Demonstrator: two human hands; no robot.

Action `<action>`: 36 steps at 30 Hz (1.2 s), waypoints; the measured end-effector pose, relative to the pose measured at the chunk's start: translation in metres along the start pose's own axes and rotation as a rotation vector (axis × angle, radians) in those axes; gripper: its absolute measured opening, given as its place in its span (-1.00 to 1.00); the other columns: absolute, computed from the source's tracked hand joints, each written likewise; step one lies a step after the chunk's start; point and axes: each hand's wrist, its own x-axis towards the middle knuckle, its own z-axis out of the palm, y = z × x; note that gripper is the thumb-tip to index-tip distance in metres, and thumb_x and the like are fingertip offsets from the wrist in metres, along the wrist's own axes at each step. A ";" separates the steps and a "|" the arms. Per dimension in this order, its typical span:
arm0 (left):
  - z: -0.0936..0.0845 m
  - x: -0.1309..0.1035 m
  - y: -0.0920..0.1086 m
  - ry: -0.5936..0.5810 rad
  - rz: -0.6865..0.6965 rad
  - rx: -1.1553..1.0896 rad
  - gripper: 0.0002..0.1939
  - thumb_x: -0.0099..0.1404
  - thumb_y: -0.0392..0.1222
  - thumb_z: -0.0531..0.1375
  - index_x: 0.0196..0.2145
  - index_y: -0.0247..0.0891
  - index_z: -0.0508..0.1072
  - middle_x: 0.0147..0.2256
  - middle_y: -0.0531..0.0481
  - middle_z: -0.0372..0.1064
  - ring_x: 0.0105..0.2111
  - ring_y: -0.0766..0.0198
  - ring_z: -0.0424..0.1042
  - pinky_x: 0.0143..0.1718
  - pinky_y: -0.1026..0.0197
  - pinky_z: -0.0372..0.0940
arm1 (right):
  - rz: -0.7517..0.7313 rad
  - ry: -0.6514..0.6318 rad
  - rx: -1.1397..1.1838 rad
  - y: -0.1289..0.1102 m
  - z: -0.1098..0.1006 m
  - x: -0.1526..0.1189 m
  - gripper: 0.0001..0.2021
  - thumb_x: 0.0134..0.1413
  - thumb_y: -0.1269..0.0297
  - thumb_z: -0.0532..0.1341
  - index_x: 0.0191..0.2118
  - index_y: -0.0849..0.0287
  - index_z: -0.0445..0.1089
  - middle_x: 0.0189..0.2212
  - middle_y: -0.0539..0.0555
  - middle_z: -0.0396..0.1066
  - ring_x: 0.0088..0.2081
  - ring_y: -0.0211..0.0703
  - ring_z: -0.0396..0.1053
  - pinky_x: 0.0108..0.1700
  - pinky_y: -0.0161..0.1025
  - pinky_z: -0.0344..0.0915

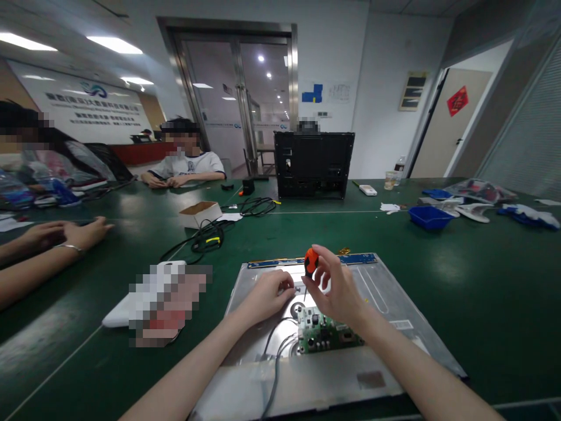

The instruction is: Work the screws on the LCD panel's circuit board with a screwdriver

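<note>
A short screwdriver [311, 262] with an orange and black handle is pinched in my right hand [335, 286]. Its thin shaft points down at the bare metal back of a display panel [381, 292], just above a green circuit board [322, 328]. My left hand [269, 294] rests over the panel left of the shaft, its fingers curled together; whether anything small is between them is hidden. Grey cables [277, 374] run from near the board toward the panel's front edge. A blue strip [368, 258] lines the panel's far edge.
Black cables [205, 237] and a small open box [200, 214] lie beyond the panel. A monitor [313, 164] stands at the back, a blue tray [430, 217] to the right. Another person's hands [83, 234] are at left, near a white object [120, 307]; someone else sits across the table.
</note>
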 end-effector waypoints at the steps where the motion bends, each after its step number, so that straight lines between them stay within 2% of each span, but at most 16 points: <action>1: 0.001 0.000 0.001 0.001 0.003 0.005 -0.91 0.25 -0.26 0.14 -0.36 -0.24 0.45 -0.41 -0.02 0.44 -0.36 0.15 0.40 -0.35 0.22 0.20 | 0.002 -0.007 -0.002 0.000 0.000 0.000 -0.41 0.26 0.37 0.13 0.33 0.04 -0.09 -0.40 -0.03 0.39 -0.57 -0.27 0.34 -0.59 -0.39 0.22; 8: -0.004 -0.002 0.002 -0.033 0.021 0.032 -0.91 0.23 -0.28 0.11 -0.41 -0.23 0.39 -0.42 -0.02 0.41 -0.39 0.16 0.37 -0.37 0.22 0.17 | 0.002 -0.009 -0.018 -0.001 0.000 0.001 -0.42 0.27 0.37 0.12 0.32 0.02 -0.09 -0.42 -0.04 0.37 -0.57 -0.27 0.32 -0.59 -0.39 0.21; 12: -0.014 -0.003 0.004 -0.118 0.019 0.090 -0.91 0.25 -0.26 0.13 -0.42 -0.23 0.38 -0.43 -0.01 0.39 -0.42 0.17 0.35 -0.39 0.21 0.13 | 0.005 0.017 -0.027 0.001 0.000 0.002 -0.44 0.27 0.36 0.11 0.32 0.03 -0.07 -0.42 -0.03 0.39 -0.59 -0.28 0.32 -0.59 -0.39 0.20; 16: -0.021 -0.008 0.011 -0.190 -0.006 0.209 -0.89 0.25 -0.34 0.12 -0.43 -0.24 0.37 -0.40 -0.05 0.41 -0.40 0.14 0.36 -0.37 0.20 0.11 | 0.021 0.041 -0.021 0.003 -0.002 0.002 -0.43 0.25 0.37 0.12 0.30 0.02 -0.06 -0.41 -0.04 0.40 -0.59 -0.30 0.33 -0.59 -0.40 0.21; 21: -0.022 -0.038 0.026 -0.092 -0.086 0.252 -0.86 0.28 -0.38 0.08 -0.38 -0.23 0.39 -0.30 -0.11 0.44 -0.29 0.06 0.41 -0.29 0.16 0.16 | 0.040 0.062 0.032 0.003 -0.004 0.003 -0.42 0.23 0.38 0.14 0.30 0.04 -0.06 -0.38 -0.03 0.42 -0.59 -0.32 0.34 -0.60 -0.42 0.22; 25: -0.016 -0.068 0.047 0.006 -0.112 0.081 -0.86 0.34 -0.29 0.08 -0.36 -0.20 0.40 -0.30 -0.09 0.45 -0.26 0.05 0.43 -0.23 0.13 0.22 | 0.045 0.071 0.054 0.001 -0.005 0.004 -0.42 0.23 0.38 0.14 0.30 0.03 -0.05 -0.34 -0.01 0.43 -0.59 -0.33 0.35 -0.59 -0.42 0.24; 29: -0.001 -0.081 0.063 0.025 -0.108 -0.025 -0.87 0.31 -0.29 0.10 -0.37 -0.18 0.42 -0.32 -0.08 0.46 -0.28 0.06 0.44 -0.24 0.14 0.23 | 0.055 0.067 0.068 -0.001 -0.006 0.002 -0.42 0.23 0.39 0.14 0.30 0.03 -0.05 -0.35 -0.02 0.43 -0.60 -0.33 0.34 -0.61 -0.43 0.23; 32: 0.015 -0.081 0.062 0.037 -0.117 -0.037 -0.85 0.32 -0.30 0.10 -0.36 -0.17 0.44 -0.31 -0.08 0.46 -0.28 0.06 0.44 -0.26 0.14 0.23 | 0.072 0.066 0.087 -0.004 -0.007 0.000 -0.41 0.22 0.40 0.14 0.30 0.02 -0.05 -0.35 -0.02 0.43 -0.60 -0.33 0.34 -0.62 -0.44 0.22; 36: 0.033 -0.080 0.051 0.084 -0.103 -0.017 -0.86 0.30 -0.29 0.12 -0.39 -0.16 0.45 -0.36 -0.08 0.42 -0.29 0.05 0.43 -0.27 0.14 0.22 | 0.098 0.068 0.112 -0.008 -0.009 -0.004 -0.39 0.21 0.40 0.15 0.31 0.03 -0.06 -0.37 -0.03 0.42 -0.59 -0.32 0.35 -0.62 -0.44 0.22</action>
